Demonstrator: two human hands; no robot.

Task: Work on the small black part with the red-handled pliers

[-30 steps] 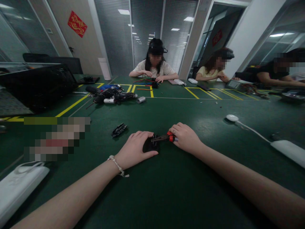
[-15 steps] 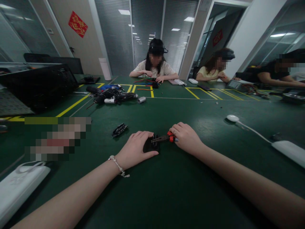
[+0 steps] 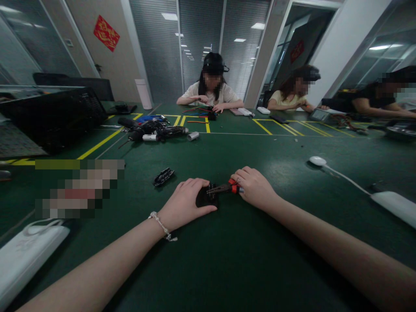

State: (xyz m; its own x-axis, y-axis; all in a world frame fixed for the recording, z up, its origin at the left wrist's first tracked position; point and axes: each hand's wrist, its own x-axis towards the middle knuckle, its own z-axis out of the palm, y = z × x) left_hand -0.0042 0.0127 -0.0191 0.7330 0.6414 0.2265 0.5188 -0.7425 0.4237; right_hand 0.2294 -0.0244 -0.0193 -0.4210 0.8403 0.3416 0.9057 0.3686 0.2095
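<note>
Little has changed, so work continues — left hand (image 3: 185, 201) pinching the black plastic-looking blocky part (image 3: 203, 200), right hand (image 3: 255, 186), fingers clasping red-handled metal pliers (image 3: 224, 188) over it.

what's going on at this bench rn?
Someone is working bare-handed at a green table. The left hand steadies a small black part on the tabletop, between thumb and fingers. The right hand holds red-handled pliers, tips at that part; whether they grip anything is too small to tell. Another black piece lies just beyond the left hand, untouched. Across the table, another person has both hands near some coloured wires.
</note>
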